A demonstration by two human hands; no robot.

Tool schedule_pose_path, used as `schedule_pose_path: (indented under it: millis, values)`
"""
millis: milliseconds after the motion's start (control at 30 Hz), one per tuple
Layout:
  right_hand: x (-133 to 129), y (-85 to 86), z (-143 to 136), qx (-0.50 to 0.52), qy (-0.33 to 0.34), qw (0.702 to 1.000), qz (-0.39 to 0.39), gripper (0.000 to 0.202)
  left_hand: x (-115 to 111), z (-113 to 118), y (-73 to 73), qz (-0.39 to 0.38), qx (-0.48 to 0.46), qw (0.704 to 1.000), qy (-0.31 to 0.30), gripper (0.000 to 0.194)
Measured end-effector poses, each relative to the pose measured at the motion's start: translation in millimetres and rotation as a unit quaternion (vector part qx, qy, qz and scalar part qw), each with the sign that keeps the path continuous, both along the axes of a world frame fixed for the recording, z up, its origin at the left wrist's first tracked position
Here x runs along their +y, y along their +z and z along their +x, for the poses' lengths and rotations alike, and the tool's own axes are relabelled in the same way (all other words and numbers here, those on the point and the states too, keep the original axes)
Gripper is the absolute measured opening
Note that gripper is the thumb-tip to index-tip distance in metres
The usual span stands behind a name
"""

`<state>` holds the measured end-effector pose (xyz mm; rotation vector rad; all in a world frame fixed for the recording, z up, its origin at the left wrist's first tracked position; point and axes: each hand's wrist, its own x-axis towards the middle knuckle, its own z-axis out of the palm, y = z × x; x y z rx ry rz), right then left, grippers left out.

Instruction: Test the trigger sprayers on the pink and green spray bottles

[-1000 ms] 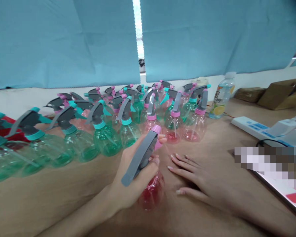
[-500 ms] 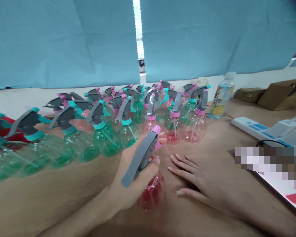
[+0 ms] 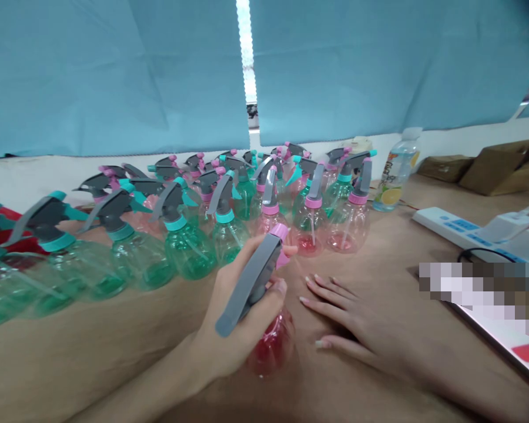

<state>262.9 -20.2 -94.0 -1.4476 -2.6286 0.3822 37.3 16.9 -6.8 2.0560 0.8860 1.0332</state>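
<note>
My left hand (image 3: pixel 233 320) grips the neck of a pink spray bottle (image 3: pixel 271 346) that stands on the wooden table (image 3: pixel 92 358) near the front. Its grey trigger head (image 3: pixel 247 282) points back toward me, with a pink nozzle at the far end. My right hand (image 3: pixel 357 320) lies flat on the table just right of the bottle, fingers spread, holding nothing.
Several green and pink spray bottles (image 3: pixel 189 235) stand in rows across the back and left. A drink bottle (image 3: pixel 397 170), a white power strip (image 3: pixel 462 232) with a plug, and cardboard boxes (image 3: pixel 498 167) sit to the right. Blue blinds (image 3: pixel 114 70) hang behind.
</note>
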Motion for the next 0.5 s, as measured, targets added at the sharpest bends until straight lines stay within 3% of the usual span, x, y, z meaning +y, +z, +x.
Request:
schedule_pose_path:
  millis: [500]
  values:
    - [-1.1, -2.4, -0.4, -0.004, 0.002, 1.0, 0.015, 0.062, -0.4, 0.1, 3.0, -0.011, 0.016, 1.0, 0.015, 0.031]
